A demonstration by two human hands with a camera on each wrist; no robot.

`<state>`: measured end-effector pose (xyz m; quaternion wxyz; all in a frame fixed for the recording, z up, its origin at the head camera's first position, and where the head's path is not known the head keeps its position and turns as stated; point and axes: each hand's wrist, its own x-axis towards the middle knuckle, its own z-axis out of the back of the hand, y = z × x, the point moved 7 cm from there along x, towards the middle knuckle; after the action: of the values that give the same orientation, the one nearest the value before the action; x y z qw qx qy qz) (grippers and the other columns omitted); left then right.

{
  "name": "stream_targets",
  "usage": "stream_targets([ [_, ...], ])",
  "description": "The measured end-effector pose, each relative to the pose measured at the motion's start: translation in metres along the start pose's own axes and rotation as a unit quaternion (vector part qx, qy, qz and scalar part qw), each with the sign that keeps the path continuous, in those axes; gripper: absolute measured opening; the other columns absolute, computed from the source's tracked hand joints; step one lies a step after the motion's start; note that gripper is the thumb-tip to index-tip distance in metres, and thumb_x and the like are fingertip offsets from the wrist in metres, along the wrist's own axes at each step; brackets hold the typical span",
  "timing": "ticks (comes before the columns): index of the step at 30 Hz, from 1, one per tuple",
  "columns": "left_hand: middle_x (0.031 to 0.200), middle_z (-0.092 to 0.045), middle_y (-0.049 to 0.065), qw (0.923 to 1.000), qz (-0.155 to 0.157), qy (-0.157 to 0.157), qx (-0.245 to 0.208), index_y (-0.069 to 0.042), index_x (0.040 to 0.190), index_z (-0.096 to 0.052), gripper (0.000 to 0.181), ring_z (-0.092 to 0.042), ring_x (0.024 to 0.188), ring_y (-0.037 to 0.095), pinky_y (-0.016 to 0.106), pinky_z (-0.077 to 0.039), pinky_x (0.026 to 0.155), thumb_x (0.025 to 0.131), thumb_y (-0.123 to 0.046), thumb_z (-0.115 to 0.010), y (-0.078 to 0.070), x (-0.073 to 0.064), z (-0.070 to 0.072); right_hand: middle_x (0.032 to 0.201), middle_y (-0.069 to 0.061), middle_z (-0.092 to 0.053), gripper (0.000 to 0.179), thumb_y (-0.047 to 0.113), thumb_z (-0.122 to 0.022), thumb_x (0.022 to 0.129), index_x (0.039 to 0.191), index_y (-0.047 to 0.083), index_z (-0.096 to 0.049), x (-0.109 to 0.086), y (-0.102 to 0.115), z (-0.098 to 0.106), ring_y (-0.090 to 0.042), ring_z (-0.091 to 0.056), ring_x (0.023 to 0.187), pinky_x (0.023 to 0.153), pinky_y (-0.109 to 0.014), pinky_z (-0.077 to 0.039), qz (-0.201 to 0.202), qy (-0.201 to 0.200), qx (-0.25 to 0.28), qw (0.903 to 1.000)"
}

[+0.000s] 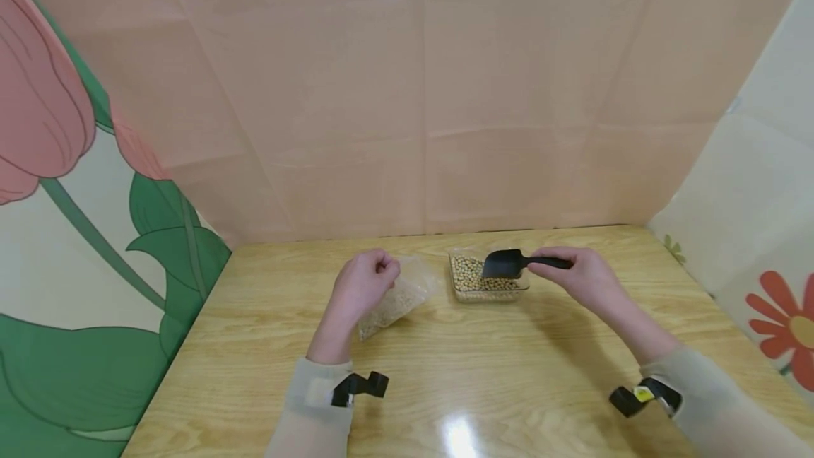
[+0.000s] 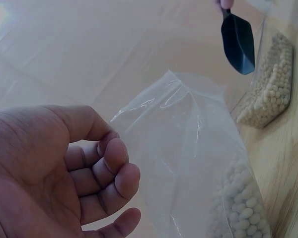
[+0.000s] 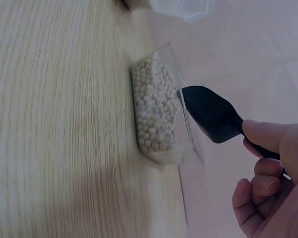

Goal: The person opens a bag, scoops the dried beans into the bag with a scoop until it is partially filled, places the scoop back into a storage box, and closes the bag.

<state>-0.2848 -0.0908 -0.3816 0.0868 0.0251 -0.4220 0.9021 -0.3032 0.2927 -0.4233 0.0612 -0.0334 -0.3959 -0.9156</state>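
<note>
My left hand (image 1: 364, 283) pinches the edge of a clear plastic bag (image 2: 184, 134) between thumb and fingertips. Round, pale beans (image 2: 244, 210) lie in the lower part of this bag, which slants down to the tabletop in the head view. With my right hand (image 1: 588, 276) I grip the thin handle of a small black scoop (image 1: 504, 263). The scoop's blade is over a clear rectangular container (image 1: 488, 296), close to its rim. Similar beans (image 3: 154, 104) fill much of that container. Whether the blade holds any beans is hard to tell.
The container and bag are near the back of a wooden table (image 1: 267, 345), by a pinkish sheet (image 1: 420, 104) hung behind it. A flower-printed panel (image 1: 108, 239) stands at the left, and another printed panel (image 1: 744, 232) at the right.
</note>
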Motion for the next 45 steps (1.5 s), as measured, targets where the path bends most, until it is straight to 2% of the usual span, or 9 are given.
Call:
stream_targets([
  [5, 0.081, -0.069, 0.001, 1.0000, -0.002, -0.001, 0.000, -0.010, 0.095, -0.074, 0.023, -0.050, 0.059, 0.018, 0.035, -0.043, 0.058, 0.110, -0.020, -0.060, 0.000, 0.000, 0.000, 0.145, -0.022, -0.069, 0.055, 0.054, -0.078, 0.102, 0.138, 0.012, -0.077, 0.004, -0.002, 0.000, -0.025, -0.059, 0.082, 0.063, -0.037, -0.046, 0.006, 0.017, -0.019, 0.9997],
  [13, 0.081, -0.069, 0.001, 1.0000, 0.003, 0.000, 0.003, -0.010, 0.095, -0.074, 0.023, -0.050, 0.059, 0.018, 0.034, -0.043, 0.057, 0.110, -0.021, -0.059, 0.000, 0.001, 0.000, 0.136, -0.019, -0.075, 0.046, 0.047, -0.079, 0.103, 0.134, 0.012, -0.080, 0.010, 0.005, 0.000, -0.021, -0.067, 0.092, 0.078, -0.041, -0.052, 0.045, 0.023, -0.069, 0.9964],
  [18, 0.081, -0.069, 0.001, 1.0000, 0.005, 0.000, 0.002, -0.010, 0.095, -0.074, 0.024, -0.050, 0.059, 0.018, 0.035, -0.043, 0.058, 0.110, -0.021, -0.060, 0.000, 0.001, 0.001, 0.133, -0.018, -0.076, 0.043, 0.044, -0.080, 0.102, 0.132, 0.012, -0.081, 0.012, 0.009, -0.003, -0.019, -0.068, 0.091, 0.080, -0.043, -0.052, 0.057, 0.026, -0.082, 0.9946],
  [23, 0.081, -0.069, 0.000, 1.0000, 0.003, 0.001, 0.002, -0.011, 0.095, -0.074, 0.025, -0.050, 0.059, 0.018, 0.035, -0.043, 0.058, 0.111, -0.022, -0.060, -0.001, 0.001, 0.000, 0.130, -0.017, -0.077, 0.041, 0.041, -0.082, 0.102, 0.131, 0.012, -0.082, 0.015, 0.012, -0.007, -0.021, -0.072, 0.098, 0.082, -0.043, -0.054, 0.063, 0.034, -0.090, 0.9934],
  [27, 0.080, -0.069, 0.000, 1.0000, 0.000, 0.001, 0.001, -0.012, 0.094, -0.075, 0.025, -0.051, 0.061, 0.019, 0.035, -0.043, 0.059, 0.111, -0.020, -0.059, -0.001, 0.000, 0.001, 0.129, -0.017, -0.078, 0.040, 0.040, -0.082, 0.102, 0.130, 0.011, -0.082, 0.016, 0.013, -0.011, -0.021, -0.073, 0.099, 0.080, -0.042, -0.055, 0.059, 0.046, -0.084, 0.9937],
  [36, 0.080, -0.069, 0.000, 1.0000, 0.001, 0.000, 0.001, -0.012, 0.093, -0.075, 0.025, -0.051, 0.060, 0.019, 0.035, -0.043, 0.059, 0.111, -0.021, -0.059, -0.001, 0.000, 0.001, 0.130, -0.017, -0.077, 0.041, 0.039, -0.082, 0.102, 0.132, 0.012, -0.081, 0.021, 0.006, -0.019, -0.017, -0.067, 0.085, 0.074, -0.039, -0.051, 0.046, 0.061, -0.061, 0.9952],
  [42, 0.080, -0.070, -0.001, 1.0000, 0.002, 0.000, 0.001, -0.013, 0.095, -0.075, 0.025, -0.051, 0.060, 0.018, 0.035, -0.043, 0.058, 0.111, -0.022, -0.060, -0.001, 0.001, 0.001, 0.139, -0.021, -0.073, 0.045, 0.040, -0.081, 0.102, 0.136, 0.010, -0.079, 0.022, 0.000, -0.025, -0.019, -0.061, 0.083, 0.074, -0.039, -0.048, 0.025, 0.076, -0.035, 0.9962],
  [45, 0.081, -0.070, 0.000, 1.0000, 0.002, 0.001, 0.001, -0.013, 0.095, -0.075, 0.025, -0.051, 0.060, 0.019, 0.035, -0.044, 0.059, 0.112, -0.022, -0.059, -0.001, 0.000, 0.001, 0.143, -0.025, -0.069, 0.049, 0.041, -0.081, 0.102, 0.138, 0.008, -0.077, 0.021, -0.003, -0.029, -0.020, -0.054, 0.076, 0.070, -0.040, -0.046, 0.014, 0.083, -0.020, 0.9962],
])
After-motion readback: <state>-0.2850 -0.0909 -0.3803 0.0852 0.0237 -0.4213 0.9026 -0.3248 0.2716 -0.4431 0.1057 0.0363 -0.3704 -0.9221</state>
